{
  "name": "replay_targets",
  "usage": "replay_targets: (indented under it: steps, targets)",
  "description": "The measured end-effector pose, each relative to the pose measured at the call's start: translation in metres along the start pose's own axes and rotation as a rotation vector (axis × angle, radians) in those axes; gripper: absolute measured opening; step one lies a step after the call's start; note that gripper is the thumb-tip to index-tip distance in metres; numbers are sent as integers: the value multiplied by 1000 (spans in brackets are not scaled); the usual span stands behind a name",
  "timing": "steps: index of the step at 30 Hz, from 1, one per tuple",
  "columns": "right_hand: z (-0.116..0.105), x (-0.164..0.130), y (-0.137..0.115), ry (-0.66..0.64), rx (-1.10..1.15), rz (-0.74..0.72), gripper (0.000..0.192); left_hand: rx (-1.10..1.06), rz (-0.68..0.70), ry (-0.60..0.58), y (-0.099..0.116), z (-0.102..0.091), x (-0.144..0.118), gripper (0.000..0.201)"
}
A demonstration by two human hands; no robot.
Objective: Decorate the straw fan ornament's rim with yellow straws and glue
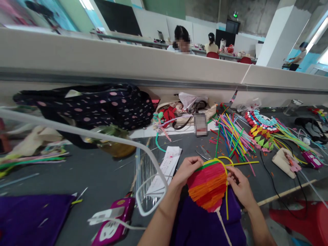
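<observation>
A round, fan-shaped craft piece [207, 184] is striped in green, pink, orange and red, with a thin cream stem [223, 225] pointing down. My left hand [191, 168] pinches its upper left edge between thumb and fingers. A yellow pipe cleaner [227, 201] runs along the right rim, with loose ends sticking out. At that edge, my right hand [237, 182] is closed on the yellow pipe cleaner against the rim. Purple cloth [205, 229] lies underneath. Just beyond the piece rest scissors [205, 152], their handles partly hidden.
Many coloured pipe cleaners [234, 135] lie scattered behind my hands. A white bent tube [120, 138] crosses the left side above a magenta device [115, 222]. White paper strips [166, 167], a jar [112, 141] and a dotted bag [110, 106] are farther left. A low partition [153, 68] stands behind.
</observation>
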State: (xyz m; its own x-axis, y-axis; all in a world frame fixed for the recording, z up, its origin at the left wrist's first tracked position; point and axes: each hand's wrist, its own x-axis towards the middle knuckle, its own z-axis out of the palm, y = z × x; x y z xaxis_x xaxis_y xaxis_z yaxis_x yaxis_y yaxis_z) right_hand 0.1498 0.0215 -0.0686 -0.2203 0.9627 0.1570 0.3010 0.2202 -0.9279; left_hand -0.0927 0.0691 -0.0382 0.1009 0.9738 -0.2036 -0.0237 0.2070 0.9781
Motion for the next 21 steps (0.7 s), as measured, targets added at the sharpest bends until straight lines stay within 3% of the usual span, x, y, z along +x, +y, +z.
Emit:
replay_targets:
  steps: [11,21]
  targets:
    - [-4,5,-7,-39,-40,-36,39,-25,29,-27,4,1,-1,14]
    - [-6,8,-6,-77,31,28,45,-8,18,-25,3,-1,0,13]
